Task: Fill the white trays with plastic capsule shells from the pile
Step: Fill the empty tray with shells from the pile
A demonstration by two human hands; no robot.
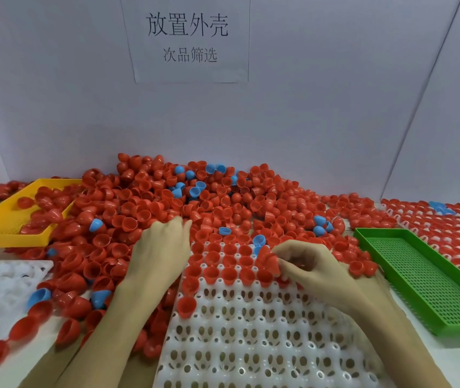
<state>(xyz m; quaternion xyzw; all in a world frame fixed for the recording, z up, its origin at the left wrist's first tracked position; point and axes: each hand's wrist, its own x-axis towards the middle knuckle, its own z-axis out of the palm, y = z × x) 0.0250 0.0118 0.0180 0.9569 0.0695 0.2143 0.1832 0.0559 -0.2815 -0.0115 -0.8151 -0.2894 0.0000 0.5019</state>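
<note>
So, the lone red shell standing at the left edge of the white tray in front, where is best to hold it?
Probably pinch the rim of that red shell from above. It sits tilted, mouth up and toward the pile, alone, with empty cups of the white tray on its near side, so fingers have room.

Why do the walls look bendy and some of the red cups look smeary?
Head view: the wide lens bends the wall's edge lines near the frame's sides; the red shells at lower left are smeared, as is the right hand holding a red shell; the paper sign stays readable; light is soft and even, without glare.
</note>
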